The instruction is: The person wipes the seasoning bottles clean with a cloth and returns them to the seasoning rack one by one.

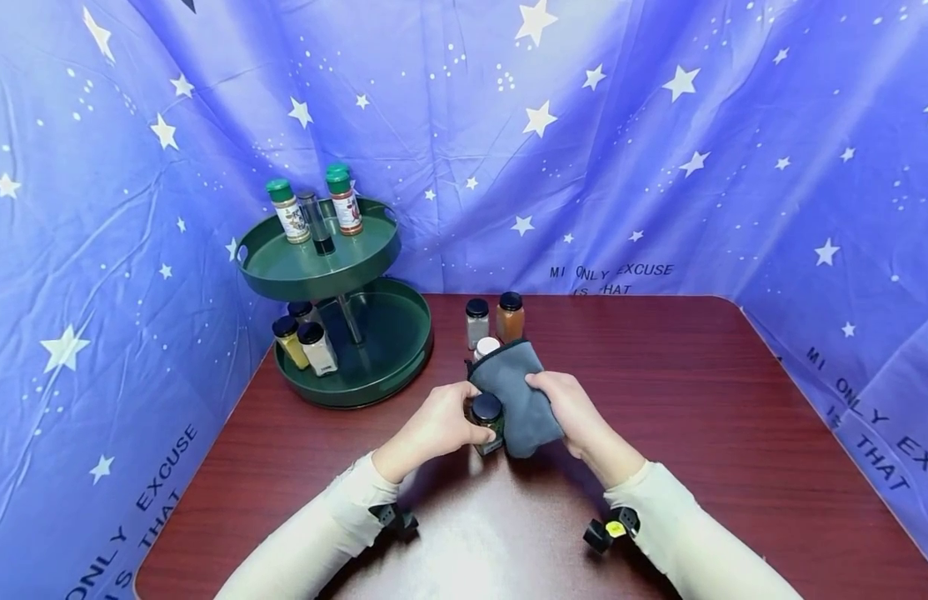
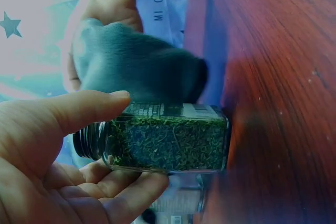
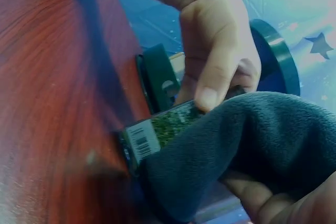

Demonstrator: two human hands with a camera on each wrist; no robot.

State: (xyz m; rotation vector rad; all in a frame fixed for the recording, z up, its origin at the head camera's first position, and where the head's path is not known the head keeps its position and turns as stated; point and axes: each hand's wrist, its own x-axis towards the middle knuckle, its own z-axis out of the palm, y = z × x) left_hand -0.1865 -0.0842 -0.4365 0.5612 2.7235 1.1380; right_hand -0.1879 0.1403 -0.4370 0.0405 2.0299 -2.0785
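Observation:
My left hand (image 1: 437, 423) grips a clear spice jar (image 2: 168, 142) of dried green herbs between thumb and fingers. Its black lid (image 1: 486, 407) faces up, and the jar looks upright just in front of me. Opposite, my right hand (image 1: 576, 414) holds a grey cloth (image 1: 522, 404) by its right side. In the right wrist view the cloth (image 3: 194, 156) lies against the jar's side, next to a barcode label (image 3: 142, 140). The cloth partly covers the jar there, and whether the jar's base touches the table cannot be told.
Behind the cloth stand a white-lidded jar (image 1: 486, 347), a jar of grey powder (image 1: 476, 327) and one of orange-brown powder (image 1: 511, 320). At the left, a two-tier green tray stand (image 1: 381, 367) bears several spice bottles. A starry curtain (image 1: 449, 150) surrounds the red-brown table (image 1: 696, 400).

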